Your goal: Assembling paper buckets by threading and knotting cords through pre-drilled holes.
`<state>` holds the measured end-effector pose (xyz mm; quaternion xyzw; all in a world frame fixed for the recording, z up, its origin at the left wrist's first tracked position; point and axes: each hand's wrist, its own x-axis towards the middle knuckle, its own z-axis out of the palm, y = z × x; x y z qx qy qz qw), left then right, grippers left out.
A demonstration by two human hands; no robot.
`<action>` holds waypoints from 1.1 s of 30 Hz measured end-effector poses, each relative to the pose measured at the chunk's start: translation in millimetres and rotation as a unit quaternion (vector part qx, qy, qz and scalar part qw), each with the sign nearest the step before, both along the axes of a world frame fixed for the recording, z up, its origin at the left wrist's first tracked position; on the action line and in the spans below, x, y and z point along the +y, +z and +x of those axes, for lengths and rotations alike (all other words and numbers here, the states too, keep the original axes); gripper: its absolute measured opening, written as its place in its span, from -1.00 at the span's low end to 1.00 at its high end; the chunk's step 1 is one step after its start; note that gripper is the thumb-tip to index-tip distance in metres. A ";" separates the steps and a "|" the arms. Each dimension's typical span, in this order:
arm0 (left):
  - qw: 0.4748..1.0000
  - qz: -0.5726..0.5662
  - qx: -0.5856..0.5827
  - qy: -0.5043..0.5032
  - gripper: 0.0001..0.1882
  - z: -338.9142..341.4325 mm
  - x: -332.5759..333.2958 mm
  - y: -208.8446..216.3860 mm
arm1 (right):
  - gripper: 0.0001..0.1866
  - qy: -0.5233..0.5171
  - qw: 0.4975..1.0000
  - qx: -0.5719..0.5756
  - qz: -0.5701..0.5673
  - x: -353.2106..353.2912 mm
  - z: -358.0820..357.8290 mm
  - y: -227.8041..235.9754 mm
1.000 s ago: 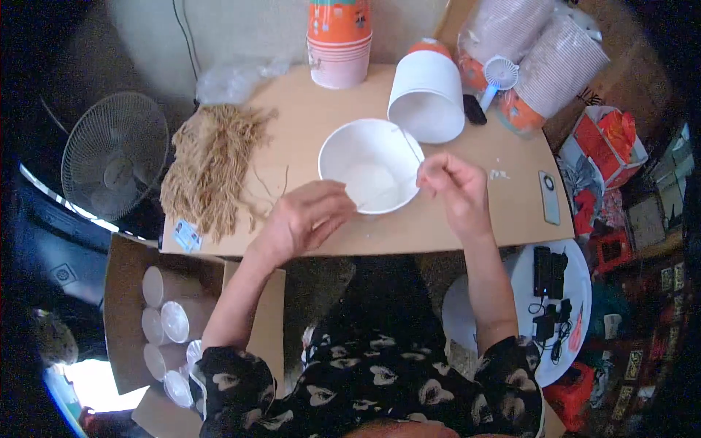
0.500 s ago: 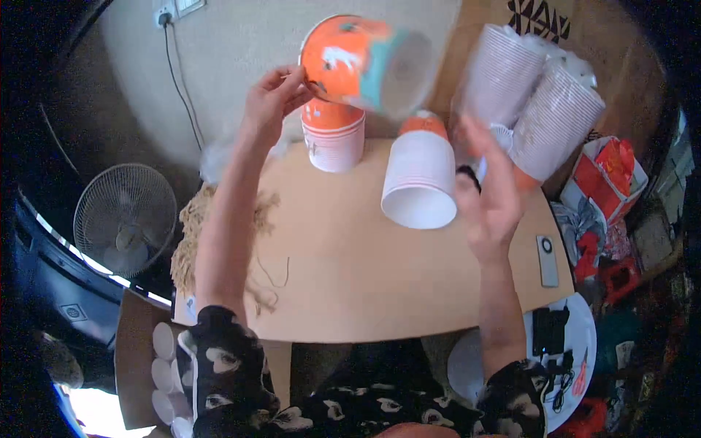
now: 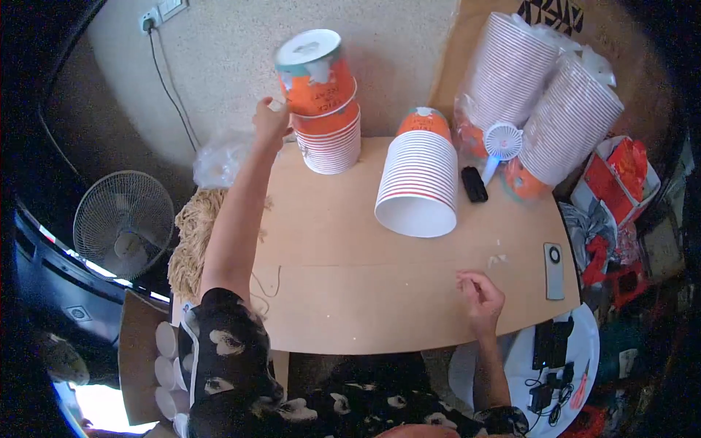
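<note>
My left hand (image 3: 272, 123) grips the lower rim of an orange paper bucket (image 3: 321, 89), which is bottom up with its white base (image 3: 307, 48) on top. This bucket sits slightly tilted over a stack of upside-down buckets (image 3: 332, 150) at the far left of the table. Part of my left fingers is hidden at the rim. My right hand (image 3: 483, 301) hovers by the table's near right side, fingers loosely bent and apart from the thumb, with nothing seen in it. Between the hands lies another nested bucket stack (image 3: 420, 175), its open mouth toward me.
Two plastic-wrapped bucket stacks (image 3: 511, 69) lean at the back right beside a small handheld fan (image 3: 502, 142) and a black object (image 3: 474, 185). A grey device (image 3: 553, 271) lies at the right edge. Tan twine (image 3: 193, 237) heaps at the left near a standing fan (image 3: 124, 223).
The bucket in my left hand has turned from sideways to bottom up and come over the left stack. My right hand has drawn back toward me, away from the right-hand stacks.
</note>
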<state>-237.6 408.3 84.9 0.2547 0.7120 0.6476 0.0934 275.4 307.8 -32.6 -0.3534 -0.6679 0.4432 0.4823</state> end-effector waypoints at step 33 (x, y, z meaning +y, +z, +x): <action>0.941 0.064 0.288 -0.164 -0.85 233.3 -92.9 -121.1 | -0.75 -0.208 0.966 -0.111 0.105 76.2 -84.0 -40.1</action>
